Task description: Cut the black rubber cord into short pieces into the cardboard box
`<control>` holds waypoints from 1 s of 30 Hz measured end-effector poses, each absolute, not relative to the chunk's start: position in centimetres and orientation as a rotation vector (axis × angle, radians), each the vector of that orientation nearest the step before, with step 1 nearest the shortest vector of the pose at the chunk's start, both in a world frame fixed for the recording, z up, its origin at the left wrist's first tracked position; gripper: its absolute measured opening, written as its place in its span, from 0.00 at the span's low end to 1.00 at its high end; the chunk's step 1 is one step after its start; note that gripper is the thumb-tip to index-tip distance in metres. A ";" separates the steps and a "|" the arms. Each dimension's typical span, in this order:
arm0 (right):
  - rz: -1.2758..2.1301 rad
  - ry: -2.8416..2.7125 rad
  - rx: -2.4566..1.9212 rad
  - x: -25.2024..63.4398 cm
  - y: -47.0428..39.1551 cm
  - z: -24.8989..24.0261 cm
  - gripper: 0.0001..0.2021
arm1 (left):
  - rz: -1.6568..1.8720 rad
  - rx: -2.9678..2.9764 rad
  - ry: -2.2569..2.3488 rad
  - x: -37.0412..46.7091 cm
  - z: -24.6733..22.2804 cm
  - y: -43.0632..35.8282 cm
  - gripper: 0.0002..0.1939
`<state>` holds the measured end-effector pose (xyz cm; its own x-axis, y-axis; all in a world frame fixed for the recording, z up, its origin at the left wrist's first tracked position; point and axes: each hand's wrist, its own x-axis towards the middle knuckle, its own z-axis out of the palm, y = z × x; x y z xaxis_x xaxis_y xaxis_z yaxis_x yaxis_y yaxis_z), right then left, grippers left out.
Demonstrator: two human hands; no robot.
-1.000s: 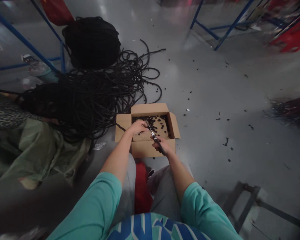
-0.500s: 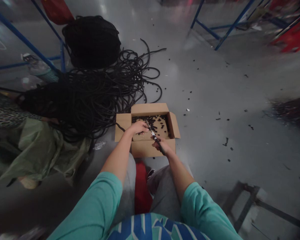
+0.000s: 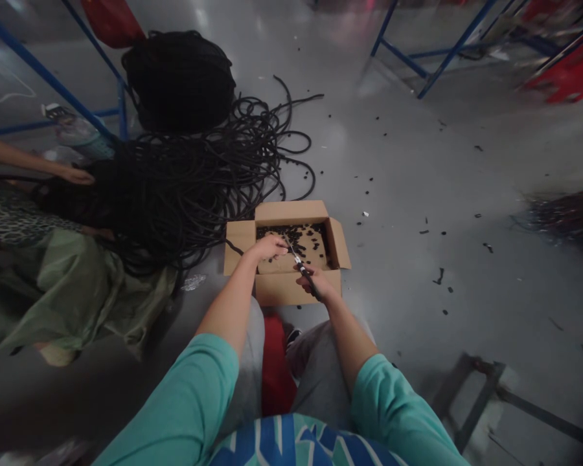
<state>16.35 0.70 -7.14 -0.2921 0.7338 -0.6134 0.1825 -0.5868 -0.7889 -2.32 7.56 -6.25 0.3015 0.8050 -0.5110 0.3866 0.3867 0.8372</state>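
Observation:
My right hand (image 3: 315,283) is closed around black-handled scissors (image 3: 303,270), whose thin silver blades point up and left over an open cardboard box (image 3: 296,288). Beside the blade tips, my left hand (image 3: 271,247) is closed with its fingers pinched on a black cord (image 3: 234,246). That cord comes in over the box's left flap and passes behind my wrist; its end at my fingertips is too small to make out. Many short black cut pieces (image 3: 296,238) lie inside the box, mostly toward the back and left.
Loose black cord (image 3: 194,188) spreads in a tangle left of the box, below a big black bundle (image 3: 179,81). A co-worker's hand (image 3: 80,175) is beside the tangle. Blue metal frames (image 3: 408,61) stand behind, and a dark metal frame (image 3: 486,395) lies at lower right.
A co-worker's forearm and hand have come into view at the left, by the cord tangle. My hands, the scissors and the box have barely moved.

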 end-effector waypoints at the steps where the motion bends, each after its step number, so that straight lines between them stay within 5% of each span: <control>1: 1.940 -1.162 -1.549 16.4 0.7 -6.9 0.26 | 0.382 1.209 1.300 -2.3 -6.2 7.5 0.04; 19: 1.982 -1.028 -1.562 16.2 0.8 -6.9 0.26 | 0.349 1.208 1.227 -1.8 -6.1 7.2 0.06; 30: 2.140 -0.997 -1.205 16.9 0.7 -7.4 0.26 | 0.348 1.196 1.119 -2.1 -6.0 7.3 0.08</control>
<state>16.93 0.73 -7.36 -0.4925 0.7027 -0.5134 -0.0590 -0.6156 -0.7859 -2.07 7.27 -5.96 0.4597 0.7335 -0.5006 0.3200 0.3890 0.8639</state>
